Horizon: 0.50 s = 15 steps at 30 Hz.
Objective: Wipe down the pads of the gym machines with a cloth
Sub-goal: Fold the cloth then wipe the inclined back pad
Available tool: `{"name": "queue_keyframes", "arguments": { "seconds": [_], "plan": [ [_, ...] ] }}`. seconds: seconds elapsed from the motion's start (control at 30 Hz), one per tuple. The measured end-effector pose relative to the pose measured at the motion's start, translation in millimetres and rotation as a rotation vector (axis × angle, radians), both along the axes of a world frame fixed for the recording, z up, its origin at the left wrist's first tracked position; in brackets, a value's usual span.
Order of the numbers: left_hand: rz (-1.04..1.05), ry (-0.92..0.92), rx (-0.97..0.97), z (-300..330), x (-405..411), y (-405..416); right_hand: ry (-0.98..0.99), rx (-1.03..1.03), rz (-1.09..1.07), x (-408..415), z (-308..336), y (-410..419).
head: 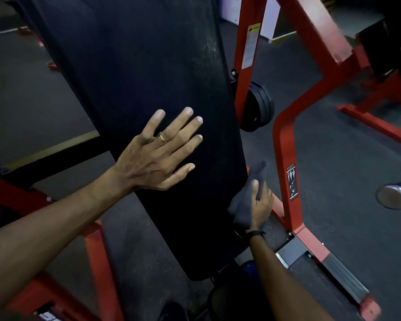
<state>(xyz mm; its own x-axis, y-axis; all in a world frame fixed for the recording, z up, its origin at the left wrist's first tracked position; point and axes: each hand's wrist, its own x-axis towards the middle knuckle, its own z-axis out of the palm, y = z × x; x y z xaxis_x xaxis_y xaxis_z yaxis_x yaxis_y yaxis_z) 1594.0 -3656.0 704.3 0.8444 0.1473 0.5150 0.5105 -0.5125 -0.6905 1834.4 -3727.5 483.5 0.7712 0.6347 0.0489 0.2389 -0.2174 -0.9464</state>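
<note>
Pad: long, black, tilted, mounted on red frame; judged firm, fixed, slightly grippy. Braced flat by left hand, fingers spread. Cloth: dark, soft, light, easily bunched; gripped in right hand against the pad's right edge, best held wadded in the palm.

Just one view here, a wide-angle cam up on the person's head, pointing forward and down. It sits really close to the long black padded bench board, which fills the middle and runs up out of the top edge. Both forearms come in from the bottom corners. Straight lines bow near the edges, like the red steel machine frame on the right. Dark rubber gym floor sits behind everything.
</note>
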Motion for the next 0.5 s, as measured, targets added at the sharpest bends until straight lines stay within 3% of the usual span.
{"name": "queue_keyframes", "arguments": {
  "seconds": [0.13, 0.3, 0.37, 0.5],
  "plan": [
    [-0.07, 0.052, -0.028, -0.3, 0.2, -1.5, 0.091, 0.002, 0.148, 13.2, 29.3, 17.4],
    [-0.081, 0.168, -0.225, -1.3, 2.8, 0.7, -0.105, 0.385, 0.29, -2.4, 158.0, 97.0],
    [-0.047, 0.187, -0.238, -0.9, 3.1, 1.0, -0.191, 0.424, 0.285, -9.2, 190.9, 113.2],
    [0.006, 0.224, -0.238, -1.3, 4.4, 2.1, -0.168, 0.389, 0.342, -3.7, 150.2, 95.1]
  ]
}}
